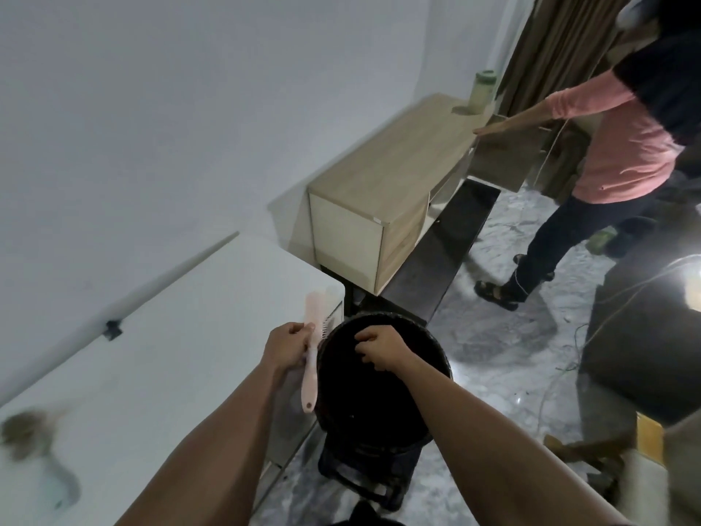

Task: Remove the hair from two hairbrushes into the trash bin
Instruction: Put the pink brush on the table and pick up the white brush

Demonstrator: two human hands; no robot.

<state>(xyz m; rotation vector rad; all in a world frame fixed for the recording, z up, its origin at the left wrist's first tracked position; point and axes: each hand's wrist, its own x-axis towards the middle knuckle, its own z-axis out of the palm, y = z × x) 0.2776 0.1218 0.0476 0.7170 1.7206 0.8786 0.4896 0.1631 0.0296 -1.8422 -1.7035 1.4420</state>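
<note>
While left hand grips pink brush, right hand curls over bin.

White table: blurred hair-clogged brush at near-left edge. Marble floor: black trash bin beside table.

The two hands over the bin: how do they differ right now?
The left hand grips the pink hairbrush by its handle at the edge of the white table; the right hand holds no brush. The left hand sits beside the black trash bin, at its rim; the right hand is right over the bin's opening, fingers curled downward. Whether it pinches hair is too dark to tell. Both reach forward with bare forearms.
</note>
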